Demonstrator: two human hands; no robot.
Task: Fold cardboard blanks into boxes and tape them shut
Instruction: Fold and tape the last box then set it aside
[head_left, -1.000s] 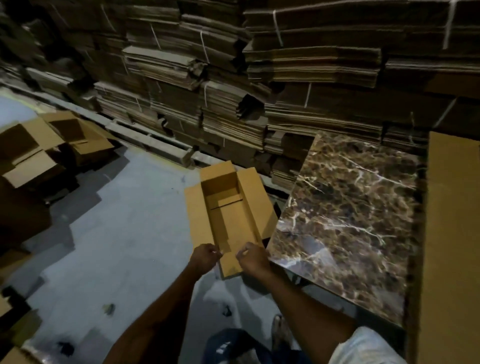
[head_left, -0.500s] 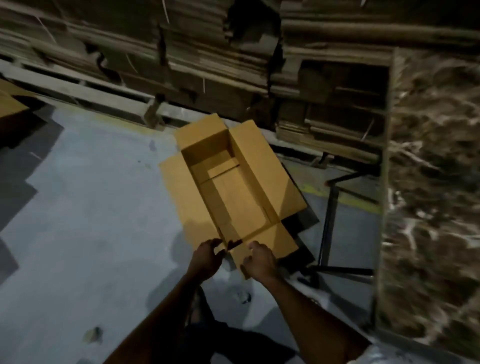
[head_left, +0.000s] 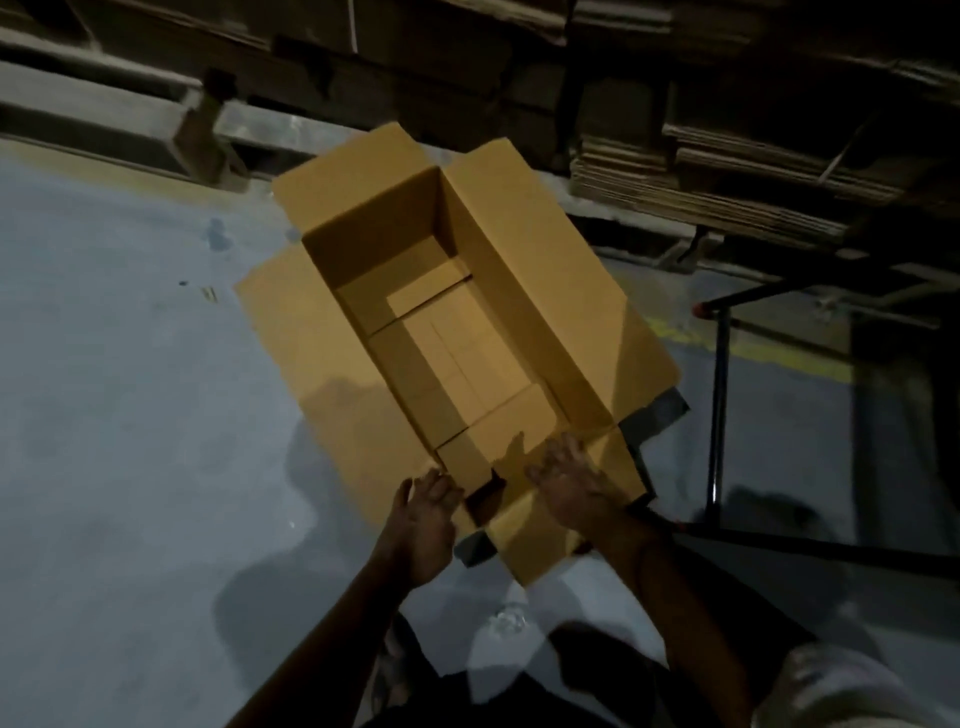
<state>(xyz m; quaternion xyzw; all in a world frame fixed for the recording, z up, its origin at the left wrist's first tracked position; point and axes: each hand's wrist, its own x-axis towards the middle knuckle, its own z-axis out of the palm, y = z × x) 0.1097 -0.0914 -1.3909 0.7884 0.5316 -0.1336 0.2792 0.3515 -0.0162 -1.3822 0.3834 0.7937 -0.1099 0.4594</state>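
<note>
Head: box flap (head_left: 524, 540) under right fingers (head_left: 563, 457).

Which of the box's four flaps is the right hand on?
The near short flap of the open brown cardboard box, closest to the person; the right hand lies flat on it. The other three fold out farther away.

Motion blur hides whether the fingers (head_left: 441, 491) of the left hand (head_left: 423, 525) grip the box (head_left: 498, 291) corner. Beyond the fingers, cardboard stacks (head_left: 727, 171) run off the top edge; specks (head_left: 209, 293) leftward are too small to tell.
</note>
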